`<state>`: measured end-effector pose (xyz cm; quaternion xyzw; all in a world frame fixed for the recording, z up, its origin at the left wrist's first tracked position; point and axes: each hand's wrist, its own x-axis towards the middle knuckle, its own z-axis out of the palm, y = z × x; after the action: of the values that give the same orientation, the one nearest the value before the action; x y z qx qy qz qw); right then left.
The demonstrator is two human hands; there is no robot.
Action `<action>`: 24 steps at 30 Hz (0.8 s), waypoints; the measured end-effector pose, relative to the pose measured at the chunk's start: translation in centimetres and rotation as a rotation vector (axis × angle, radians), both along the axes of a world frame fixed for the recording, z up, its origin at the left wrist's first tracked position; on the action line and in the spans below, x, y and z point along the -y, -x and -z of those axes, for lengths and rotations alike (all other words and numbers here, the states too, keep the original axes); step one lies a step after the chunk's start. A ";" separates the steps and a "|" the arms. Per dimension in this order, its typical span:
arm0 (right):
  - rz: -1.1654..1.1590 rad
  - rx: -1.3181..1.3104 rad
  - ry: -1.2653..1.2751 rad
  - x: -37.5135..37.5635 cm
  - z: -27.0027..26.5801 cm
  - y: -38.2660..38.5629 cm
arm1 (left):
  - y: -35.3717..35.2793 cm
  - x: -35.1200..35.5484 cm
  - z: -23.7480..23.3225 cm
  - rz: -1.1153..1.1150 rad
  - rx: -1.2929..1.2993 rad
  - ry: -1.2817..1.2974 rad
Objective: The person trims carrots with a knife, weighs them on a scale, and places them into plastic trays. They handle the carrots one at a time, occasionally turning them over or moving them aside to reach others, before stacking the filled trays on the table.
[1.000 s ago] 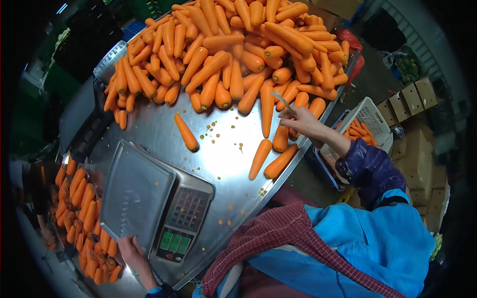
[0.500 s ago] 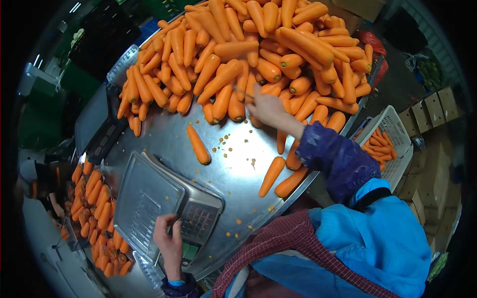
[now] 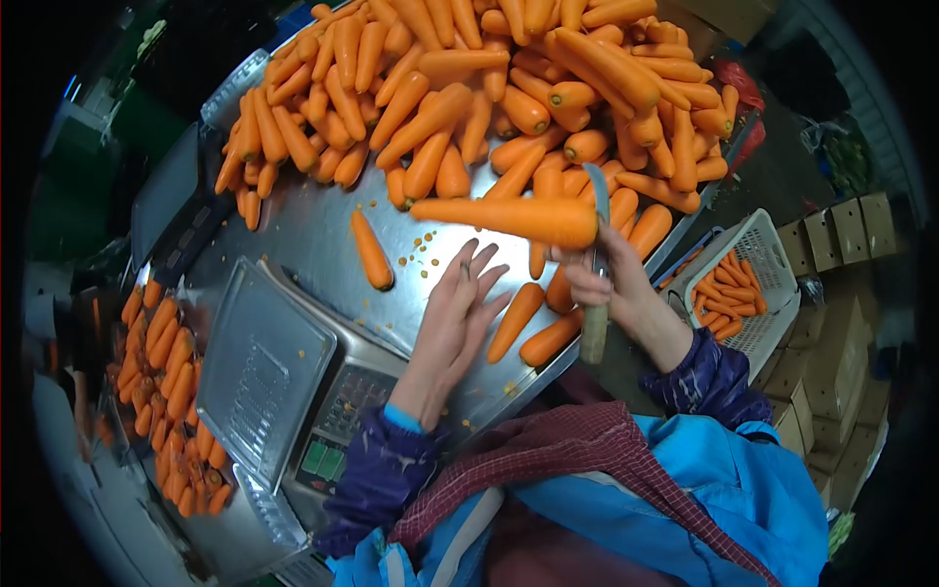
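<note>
My right hand (image 3: 621, 289) is closed round a knife (image 3: 594, 335) with a wooden handle and a curved blade pointing away from me. The same hand also grips the thick end of a large carrot (image 3: 499, 217), which lies level with its thin tip to the left. The blade stands beside the carrot's thick end. Below the carrot's tip, my left hand (image 3: 455, 323) is open with fingers spread, touching nothing that I can see; a ring is on one finger. Under the hands, loose carrots (image 3: 515, 321) lie on the metal table (image 3: 303, 230).
A large carrot pile (image 3: 430, 108) covers the table's far side. A scale (image 3: 269, 367) stands at the left, with more carrots (image 3: 176, 391) beyond it. On the right are a white crate (image 3: 773, 259) holding small carrots and several cardboard boxes (image 3: 831, 362). Small carrot scraps dot the table.
My right hand has drawn back from the pile with a carrot, and the knife now shows in it. My left hand has moved from the scale up toward the carrot and opened.
</note>
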<state>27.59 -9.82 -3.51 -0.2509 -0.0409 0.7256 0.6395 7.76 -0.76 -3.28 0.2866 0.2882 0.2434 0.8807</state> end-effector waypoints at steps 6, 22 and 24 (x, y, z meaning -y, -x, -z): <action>-0.199 1.044 0.039 2.4 0.3 1.5 | 0.9 -0.4 -0.6 -0.200 0.071 -0.095; -0.038 2.337 -0.161 -0.5 1.2 1.1 | 7.1 2.4 -0.9 0.102 -0.613 -1.000; -0.114 2.302 -0.032 -1.4 2.1 -1.0 | 7.6 2.6 -1.1 0.076 -0.523 -0.790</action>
<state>28.63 -8.47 -5.58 -0.7540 -0.6208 0.0942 0.1927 0.12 -3.38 -2.23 0.6616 0.3747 0.2219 0.6104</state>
